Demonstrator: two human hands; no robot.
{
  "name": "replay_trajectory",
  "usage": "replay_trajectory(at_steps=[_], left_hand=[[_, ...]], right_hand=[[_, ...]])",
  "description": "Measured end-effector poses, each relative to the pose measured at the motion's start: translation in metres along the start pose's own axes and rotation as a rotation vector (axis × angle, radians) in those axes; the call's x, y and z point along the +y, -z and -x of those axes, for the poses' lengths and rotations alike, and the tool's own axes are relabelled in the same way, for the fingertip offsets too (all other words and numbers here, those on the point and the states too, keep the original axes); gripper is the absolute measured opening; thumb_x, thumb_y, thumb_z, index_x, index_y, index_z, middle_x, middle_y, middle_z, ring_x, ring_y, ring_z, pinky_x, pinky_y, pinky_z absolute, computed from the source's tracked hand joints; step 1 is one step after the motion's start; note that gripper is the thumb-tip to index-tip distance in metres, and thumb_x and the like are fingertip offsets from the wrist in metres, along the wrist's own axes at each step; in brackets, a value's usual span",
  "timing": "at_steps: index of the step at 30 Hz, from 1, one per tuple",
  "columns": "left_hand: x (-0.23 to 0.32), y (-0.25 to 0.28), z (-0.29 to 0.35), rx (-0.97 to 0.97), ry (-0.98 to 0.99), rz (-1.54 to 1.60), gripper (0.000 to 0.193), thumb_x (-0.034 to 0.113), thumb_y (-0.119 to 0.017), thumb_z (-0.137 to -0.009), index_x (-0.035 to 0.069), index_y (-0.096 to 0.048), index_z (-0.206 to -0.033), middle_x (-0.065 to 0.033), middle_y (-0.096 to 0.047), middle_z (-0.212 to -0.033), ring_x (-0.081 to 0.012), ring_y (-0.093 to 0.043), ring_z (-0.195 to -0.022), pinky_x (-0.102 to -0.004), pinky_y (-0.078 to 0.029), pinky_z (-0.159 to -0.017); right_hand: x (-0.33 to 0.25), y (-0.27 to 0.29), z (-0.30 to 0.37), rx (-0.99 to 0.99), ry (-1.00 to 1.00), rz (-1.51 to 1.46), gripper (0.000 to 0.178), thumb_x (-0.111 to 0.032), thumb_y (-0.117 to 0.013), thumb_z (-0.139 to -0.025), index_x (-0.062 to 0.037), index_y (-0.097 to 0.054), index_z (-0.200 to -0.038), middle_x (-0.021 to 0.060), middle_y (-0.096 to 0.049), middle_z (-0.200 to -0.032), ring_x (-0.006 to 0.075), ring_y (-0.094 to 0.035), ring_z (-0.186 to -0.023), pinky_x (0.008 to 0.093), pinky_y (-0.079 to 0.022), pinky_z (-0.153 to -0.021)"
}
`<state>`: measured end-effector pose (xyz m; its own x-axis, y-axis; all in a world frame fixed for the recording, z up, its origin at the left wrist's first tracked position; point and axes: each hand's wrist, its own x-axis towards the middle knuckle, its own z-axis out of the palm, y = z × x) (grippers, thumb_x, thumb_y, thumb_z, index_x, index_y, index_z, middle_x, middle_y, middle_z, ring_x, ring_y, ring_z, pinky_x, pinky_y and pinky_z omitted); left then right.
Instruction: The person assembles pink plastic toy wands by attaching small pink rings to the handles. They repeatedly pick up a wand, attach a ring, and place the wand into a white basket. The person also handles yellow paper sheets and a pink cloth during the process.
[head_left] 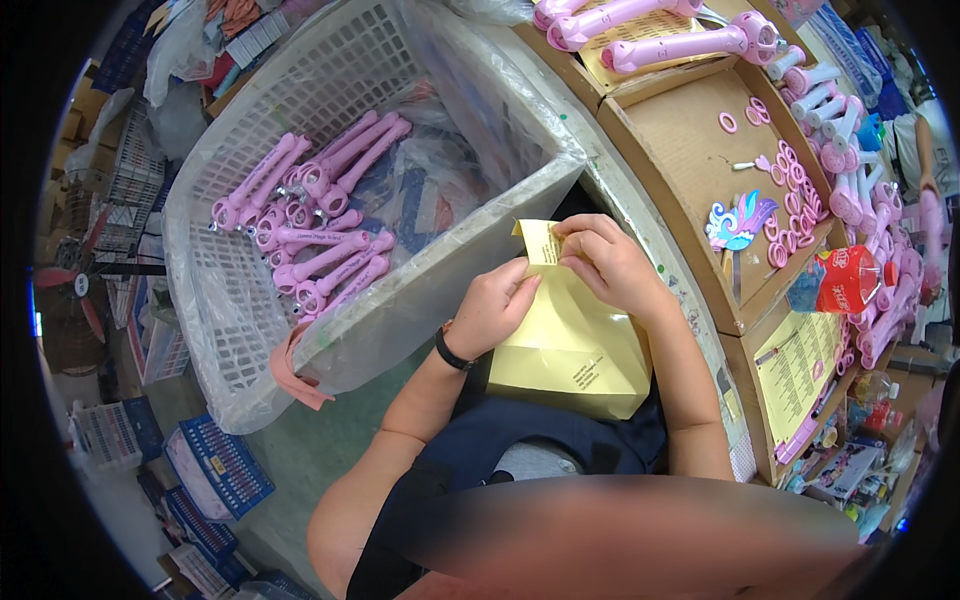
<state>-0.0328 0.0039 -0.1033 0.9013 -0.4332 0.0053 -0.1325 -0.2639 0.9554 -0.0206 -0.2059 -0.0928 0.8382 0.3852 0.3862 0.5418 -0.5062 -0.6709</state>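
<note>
On my lap lies a yellow sheet of sticker-like paper [570, 335], glossy, with small dark print near its lower edge. Its upper end is bent over into a narrow printed flap. My left hand [500, 305], with a black band at the wrist, pinches the sheet's left side between thumb and fingers. Opposite it, my right hand [607, 265] has its fingertips closed on the flap's right edge. Whether a small label is coming off the sheet there is hidden by the fingers.
A white plastic basket [440, 245], lined with clear film, stands at left holding several pink plastic handles [325, 250]. To the right, a cardboard tray [670, 165] contains pink rings [790, 190] and a winged ornament [740, 220]. Nearby are a red-labelled bottle [845, 280] and a fan [82, 285].
</note>
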Motion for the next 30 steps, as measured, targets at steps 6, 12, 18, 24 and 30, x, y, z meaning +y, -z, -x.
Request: replay_trajectory(at_steps=[6,12,18,24,30], left_hand=[[0.002,0.001,0.000,-0.013,0.051,0.001,0.015,0.008,-0.054,-0.093,-0.005,-0.060,-0.099,-0.0050,-0.064,-0.079,-0.0043,-0.054,-0.071,-0.0246,-0.046,-0.061],[0.003,0.000,0.001,0.037,0.065,0.058,0.016,0.010,-0.056,-0.091,-0.003,-0.059,-0.099,-0.0173,-0.064,-0.077,-0.0179,-0.063,-0.066,-0.0319,-0.048,-0.061],[-0.005,-0.002,0.003,0.065,0.108,0.149,0.024,0.011,-0.056,-0.091,-0.003,-0.058,-0.111,-0.0141,-0.068,-0.085,-0.0123,-0.064,-0.075,-0.0285,-0.049,-0.067],[-0.021,-0.006,0.003,0.056,0.132,0.274,0.030,0.011,-0.055,-0.092,-0.002,-0.055,-0.119,-0.0128,-0.068,-0.096,-0.0109,-0.063,-0.087,-0.0273,-0.049,-0.077],[-0.023,-0.008,0.004,0.057,0.102,0.324,0.035,0.007,-0.053,-0.093,-0.004,-0.049,-0.126,-0.0115,-0.064,-0.109,-0.0104,-0.059,-0.097,-0.0259,-0.047,-0.084]], right_hand=[[-0.003,0.004,-0.011,-0.031,-0.048,0.025,0.010,-0.005,-0.063,-0.083,-0.0025,-0.055,-0.087,0.0105,-0.060,-0.105,0.0308,-0.060,-0.091,0.0368,-0.050,-0.075],[-0.001,0.014,-0.034,-0.148,0.020,0.149,0.010,-0.012,-0.060,-0.086,-0.0035,-0.057,-0.089,0.0093,-0.060,-0.099,0.0310,-0.061,-0.086,0.0395,-0.050,-0.073],[0.004,0.020,-0.047,-0.345,-0.106,0.120,0.011,-0.012,-0.062,-0.087,-0.0036,-0.056,-0.090,0.0083,-0.059,-0.098,0.0286,-0.061,-0.084,0.0371,-0.050,-0.072],[0.008,0.021,-0.043,-0.290,-0.077,-0.026,0.011,-0.012,-0.063,-0.086,-0.0041,-0.059,-0.093,0.0092,-0.059,-0.096,0.0281,-0.061,-0.084,0.0356,-0.050,-0.072],[-0.001,0.014,-0.027,-0.166,-0.105,0.145,0.009,-0.014,-0.067,-0.084,-0.0068,-0.066,-0.089,0.0069,-0.060,-0.088,0.0259,-0.062,-0.076,0.0345,-0.051,-0.067]])
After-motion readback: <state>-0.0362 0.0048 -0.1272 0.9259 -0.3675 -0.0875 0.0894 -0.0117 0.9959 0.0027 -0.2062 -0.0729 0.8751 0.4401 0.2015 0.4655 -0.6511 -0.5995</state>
